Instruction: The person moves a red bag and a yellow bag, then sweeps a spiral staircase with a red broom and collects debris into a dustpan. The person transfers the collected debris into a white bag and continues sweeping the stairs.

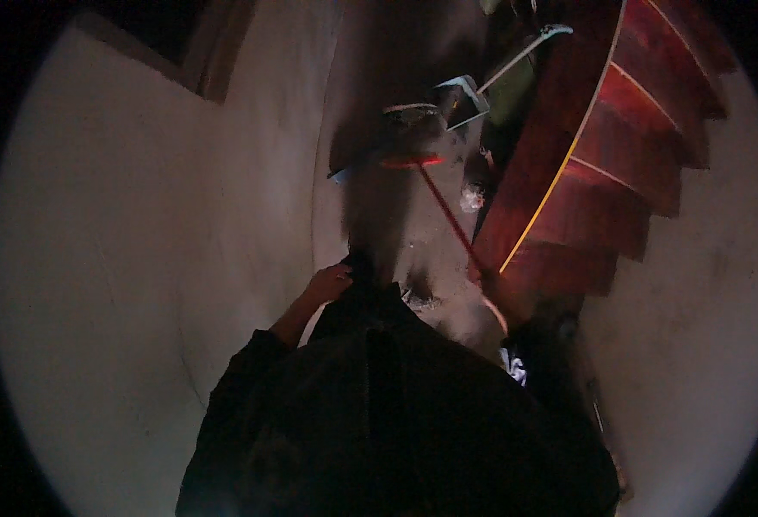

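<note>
The right hand (510, 303) wraps its fingers round the red broom (450, 216); the left hand's (331, 283) finger state I cannot tell. A dustpan (465, 103) stands near the floor's (438, 246) right edge.

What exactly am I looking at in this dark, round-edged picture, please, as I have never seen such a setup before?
There is no robot here, just a person with bare hands. The one picture comes from a wide fisheye camera on the person's head, looking down, so straight edges bend near the rim. The right hand grips a red broom, its head down by the floor. The left hand is beside the dark clothing; I see nothing held in it. Ahead is a long-handled dustpan; red stairs stand at right.
</note>
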A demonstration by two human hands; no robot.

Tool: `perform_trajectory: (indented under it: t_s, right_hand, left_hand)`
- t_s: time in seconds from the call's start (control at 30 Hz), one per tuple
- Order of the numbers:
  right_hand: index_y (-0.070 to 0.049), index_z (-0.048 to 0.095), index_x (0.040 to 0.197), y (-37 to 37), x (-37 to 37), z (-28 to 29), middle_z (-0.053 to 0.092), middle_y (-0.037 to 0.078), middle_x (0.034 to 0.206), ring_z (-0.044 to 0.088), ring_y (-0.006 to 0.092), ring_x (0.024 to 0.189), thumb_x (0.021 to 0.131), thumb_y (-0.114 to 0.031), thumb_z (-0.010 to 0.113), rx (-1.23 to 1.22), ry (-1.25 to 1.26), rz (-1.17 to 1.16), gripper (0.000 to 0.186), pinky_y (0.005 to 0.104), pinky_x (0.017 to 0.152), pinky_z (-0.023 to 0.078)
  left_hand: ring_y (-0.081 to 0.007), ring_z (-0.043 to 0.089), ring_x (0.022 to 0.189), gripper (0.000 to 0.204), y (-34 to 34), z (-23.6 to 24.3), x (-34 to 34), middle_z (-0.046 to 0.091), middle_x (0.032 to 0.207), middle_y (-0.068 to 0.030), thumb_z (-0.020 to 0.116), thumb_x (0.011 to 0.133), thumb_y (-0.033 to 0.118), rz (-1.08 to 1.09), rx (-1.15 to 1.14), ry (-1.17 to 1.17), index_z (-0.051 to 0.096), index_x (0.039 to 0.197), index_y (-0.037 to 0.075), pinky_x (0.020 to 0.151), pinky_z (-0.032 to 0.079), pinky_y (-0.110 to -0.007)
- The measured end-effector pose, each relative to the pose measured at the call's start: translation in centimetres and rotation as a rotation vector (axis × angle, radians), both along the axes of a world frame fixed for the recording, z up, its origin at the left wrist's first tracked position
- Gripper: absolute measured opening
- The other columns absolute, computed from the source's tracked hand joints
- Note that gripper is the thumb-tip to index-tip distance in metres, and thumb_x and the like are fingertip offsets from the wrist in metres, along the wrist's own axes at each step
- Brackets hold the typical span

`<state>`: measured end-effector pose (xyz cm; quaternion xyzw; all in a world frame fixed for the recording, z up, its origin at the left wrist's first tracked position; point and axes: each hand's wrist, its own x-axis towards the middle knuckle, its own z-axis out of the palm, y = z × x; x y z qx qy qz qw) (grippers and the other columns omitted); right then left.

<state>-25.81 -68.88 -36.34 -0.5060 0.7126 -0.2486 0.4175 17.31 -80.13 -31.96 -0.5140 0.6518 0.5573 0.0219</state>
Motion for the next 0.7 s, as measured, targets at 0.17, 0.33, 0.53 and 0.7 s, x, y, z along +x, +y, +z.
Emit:
perform_trajectory:
  t_s: [0.17,0.33,0.53,0.7]
  right_hand:
    - [-0.011,0.056,0.118,-10.8,10.0,6.3,0.064,0.014,0.084,0.061,0.0274,0.073,0.086,-0.020,0.053,0.485,-0.047,-0.232,0.033,0.0352,0.064,0.048]
    - [-0.014,0.051,0.124,-13.2,10.0,9.3,0.064,0.017,0.100,0.062,0.0275,0.086,0.087,-0.021,0.051,0.192,0.160,-0.147,0.037,0.0350,0.074,0.048]
    - [-0.018,0.052,0.123,-11.7,2.9,15.2,0.064,0.010,0.088,0.062,0.0269,0.077,0.089,-0.022,0.049,0.662,-0.060,-0.388,0.035,0.0363,0.066,0.048]
    - [-0.015,0.050,0.125,-13.9,-4.1,11.5,0.055,0.005,0.065,0.052,0.0187,0.051,0.089,-0.019,0.049,0.861,-0.613,-0.436,0.036,0.0306,0.046,0.042]
  left_hand:
    - [-0.0311,0.061,0.087,0.033,-6.0,0.8,0.5,0.063,0.095,-0.0137,0.055,0.080,0.029,0.107,0.082,-0.111,0.059,0.106,0.009,0.077,0.048,-0.039]
    - [-0.0316,0.060,0.087,0.036,-10.2,0.8,1.2,0.063,0.095,-0.0149,0.056,0.078,0.030,0.100,0.152,-0.105,0.058,0.108,0.010,0.078,0.048,-0.037]
    - [-0.0309,0.060,0.090,0.037,-13.3,0.0,-0.9,0.063,0.097,-0.0144,0.058,0.078,0.031,0.075,0.178,-0.198,0.059,0.108,0.010,0.080,0.047,-0.039]
    - [-0.0302,0.059,0.093,0.035,-16.0,-2.0,-2.6,0.062,0.102,-0.0135,0.058,0.080,0.031,-0.030,0.059,-0.177,0.058,0.109,0.010,0.082,0.046,-0.039]
